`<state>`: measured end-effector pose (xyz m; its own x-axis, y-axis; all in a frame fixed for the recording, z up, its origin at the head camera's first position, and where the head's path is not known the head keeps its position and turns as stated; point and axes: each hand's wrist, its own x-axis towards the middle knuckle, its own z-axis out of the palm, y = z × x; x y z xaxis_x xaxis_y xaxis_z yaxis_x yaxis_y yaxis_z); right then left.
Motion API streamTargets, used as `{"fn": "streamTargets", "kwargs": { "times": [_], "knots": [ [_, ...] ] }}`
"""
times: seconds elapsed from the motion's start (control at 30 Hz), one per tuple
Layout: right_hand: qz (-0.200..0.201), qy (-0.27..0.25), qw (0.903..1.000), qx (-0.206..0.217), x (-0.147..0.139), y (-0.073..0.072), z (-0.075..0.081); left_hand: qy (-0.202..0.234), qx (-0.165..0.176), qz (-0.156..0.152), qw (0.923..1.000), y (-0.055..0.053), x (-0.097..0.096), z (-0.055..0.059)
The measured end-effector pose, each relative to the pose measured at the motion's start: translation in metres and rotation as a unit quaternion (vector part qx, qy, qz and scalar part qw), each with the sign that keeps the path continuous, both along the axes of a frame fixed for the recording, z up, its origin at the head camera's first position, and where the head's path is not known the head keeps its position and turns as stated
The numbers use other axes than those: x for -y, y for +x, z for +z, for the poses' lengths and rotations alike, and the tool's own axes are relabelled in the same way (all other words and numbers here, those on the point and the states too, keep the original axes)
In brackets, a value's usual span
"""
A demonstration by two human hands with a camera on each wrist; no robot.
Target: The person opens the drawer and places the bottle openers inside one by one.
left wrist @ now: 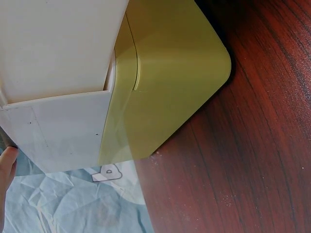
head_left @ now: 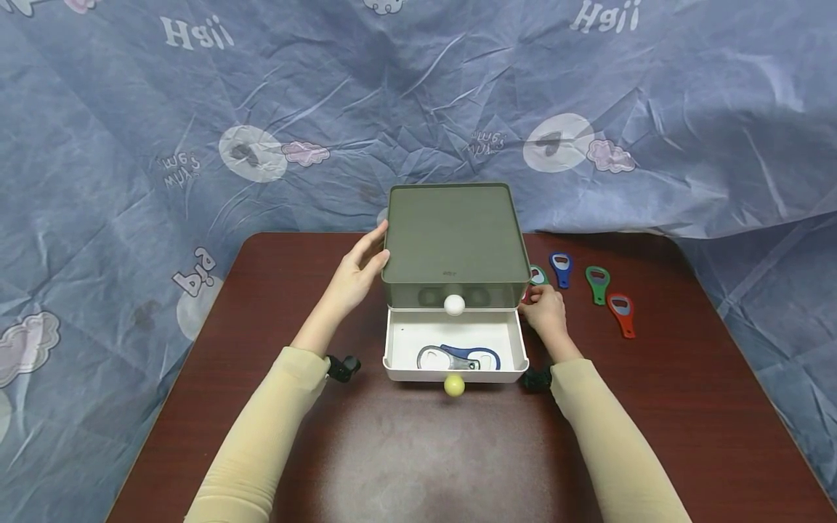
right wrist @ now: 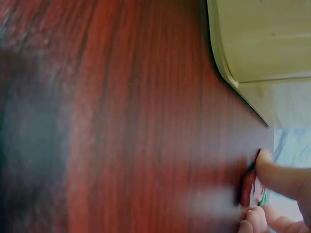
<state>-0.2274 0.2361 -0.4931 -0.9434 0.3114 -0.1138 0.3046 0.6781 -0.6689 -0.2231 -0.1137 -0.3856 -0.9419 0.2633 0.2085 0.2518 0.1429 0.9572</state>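
Right wrist view, lower right: a red bottle opener [right wrist: 248,188] is pinched between thumb and fingers of the right hand [head_left: 549,314]. At the head view's centre, a green cabinet [head_left: 453,232] is touched at its left edge by the outstretched fingers of the left hand [head_left: 356,272]; two openers [head_left: 461,362] are contained in its pulled-out drawer [head_left: 451,329], beside scattered openers [head_left: 564,279] at right.

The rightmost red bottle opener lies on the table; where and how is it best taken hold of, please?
Probably pinch its slim handle crosswise, coming from the near side: the opener lies flat, handle toward the head camera, wider head away.
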Motion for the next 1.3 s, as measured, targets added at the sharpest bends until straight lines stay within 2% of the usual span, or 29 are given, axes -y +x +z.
{"fn": "streamTargets", "kwargs": {
  "times": [0.17, 0.43, 0.73, 0.87, 1.07, 1.2, 1.3],
  "knots": [
    [-0.017, -0.002, 0.9998, -0.010, 0.000, 0.000, 0.001, -0.002, -0.002, -0.002, 1.0000, -0.001, 0.000, 0.000],
    [-0.007, 0.015, 0.9996, 0.024, -0.006, 0.001, 0.009, -0.013, -0.006, 0.005, 0.9999, 0.000, 0.000, 0.002],
    [0.020, -0.031, 0.9978, 0.054, -0.015, 0.007, 0.012, -0.008, -0.004, 0.002, 1.0000, 0.000, 0.000, 0.001],
    [0.035, -0.069, 0.9955, 0.055, -0.021, 0.013, 0.019, 0.001, -0.001, -0.001, 1.0000, 0.000, 0.000, 0.000],
    [0.063, -0.130, 0.9881, 0.054, -0.028, 0.023, 0.046, 0.005, 0.006, -0.001, 1.0000, 0.000, 0.001, 0.000],
    [0.082, -0.168, 0.9804, 0.062, -0.032, 0.032, 0.074, 0.003, 0.006, 0.003, 1.0000, 0.001, 0.001, 0.001],
    [0.095, -0.187, 0.9766, 0.049, -0.034, 0.038, 0.094, 0.003, 0.002, 0.004, 1.0000, 0.001, 0.001, 0.001]
  ]
}}
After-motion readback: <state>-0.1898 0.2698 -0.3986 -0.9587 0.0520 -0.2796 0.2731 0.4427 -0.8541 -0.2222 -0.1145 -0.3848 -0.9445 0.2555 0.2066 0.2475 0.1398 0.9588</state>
